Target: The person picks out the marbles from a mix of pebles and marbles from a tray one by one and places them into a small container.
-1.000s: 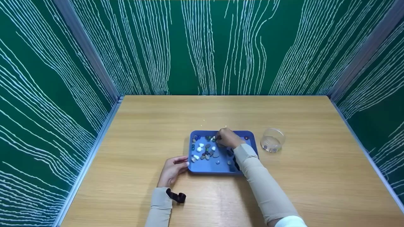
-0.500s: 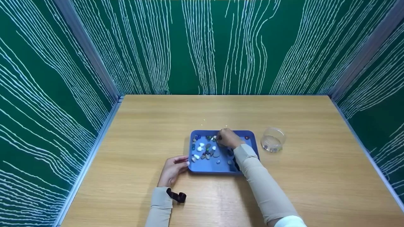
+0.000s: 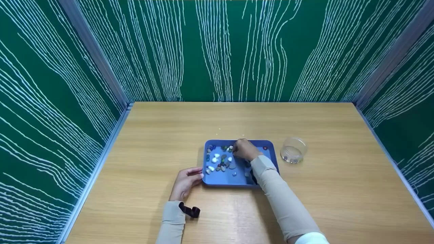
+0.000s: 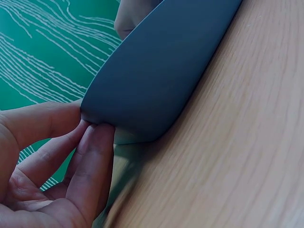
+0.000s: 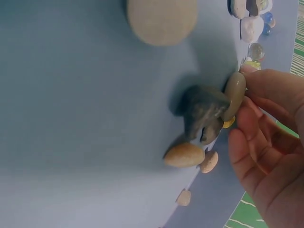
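Observation:
A blue tray (image 3: 223,181) stands on the table with pebbles and glass marbles scattered in it. My left hand (image 3: 186,183) holds the tray at its left side; in the left wrist view its fingers (image 4: 97,142) pinch the rim. My right hand (image 3: 245,149) reaches into the far part of the tray. In the right wrist view, its fingertips pinch a smooth oval grey-brown pebble (image 5: 234,96). Right beside that pebble lie a dark stone (image 5: 202,109) and a tan pebble (image 5: 185,155). White pebbles (image 3: 214,160) lie in the tray's left half.
To the right of the tray stands a clear round container (image 3: 293,150) with a few small pieces at its bottom. A reddish marble (image 3: 265,148) lies in the tray's far right corner. A black strap (image 3: 190,210) hangs at the left wrist. Green walls surround the wooden table (image 3: 162,135).
Almost nothing differs. My right hand shifts very slightly inside the tray, while the left hand and the tray stay where they were.

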### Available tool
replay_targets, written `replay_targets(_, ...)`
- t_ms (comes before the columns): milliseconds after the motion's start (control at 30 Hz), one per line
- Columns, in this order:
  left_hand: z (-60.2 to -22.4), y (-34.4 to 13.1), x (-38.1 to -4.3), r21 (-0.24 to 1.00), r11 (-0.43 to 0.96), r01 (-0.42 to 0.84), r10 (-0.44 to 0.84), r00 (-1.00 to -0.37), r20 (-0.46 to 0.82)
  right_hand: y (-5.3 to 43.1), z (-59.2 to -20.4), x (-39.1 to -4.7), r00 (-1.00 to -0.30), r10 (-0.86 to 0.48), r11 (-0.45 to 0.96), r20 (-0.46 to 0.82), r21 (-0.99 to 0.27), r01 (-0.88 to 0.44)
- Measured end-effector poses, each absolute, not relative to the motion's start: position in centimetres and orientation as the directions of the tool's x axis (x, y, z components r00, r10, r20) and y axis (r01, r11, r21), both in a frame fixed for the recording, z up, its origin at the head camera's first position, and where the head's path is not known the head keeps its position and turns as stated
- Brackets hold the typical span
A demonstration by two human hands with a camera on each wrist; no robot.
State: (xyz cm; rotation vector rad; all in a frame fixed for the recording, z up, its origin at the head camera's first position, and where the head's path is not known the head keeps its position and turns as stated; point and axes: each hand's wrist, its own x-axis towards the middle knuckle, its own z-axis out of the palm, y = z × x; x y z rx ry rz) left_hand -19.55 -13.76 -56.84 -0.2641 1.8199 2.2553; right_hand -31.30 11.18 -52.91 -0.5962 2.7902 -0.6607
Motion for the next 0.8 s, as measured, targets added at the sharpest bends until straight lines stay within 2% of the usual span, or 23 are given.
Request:
replay_targets(100,-56.9,-13.8,-19.6,0.938,-0.196,-0.287,0.067,-0.958,-0.279,11.2,-53.0,-31.3,-0.887,-0.453,0.806,-0.085,-0.465,-0.367)
replay_targets(367,-57.1,-13.8,-19.7,0.934,-0.209,-0.289,0.058,-0.957,-0.283,11.2,-52.7,-31.3,-0.893,-0.441,0.812,-0.094,-0.466,-0.352)
replay_targets(800,-56.9,-13.7,-19.6,0.93,-0.209,-0.301,0.064,-0.954,-0.294,11.6,-51.7,-31.0,-0.907,-0.393,0.821,-0.153,-0.502,-0.271)
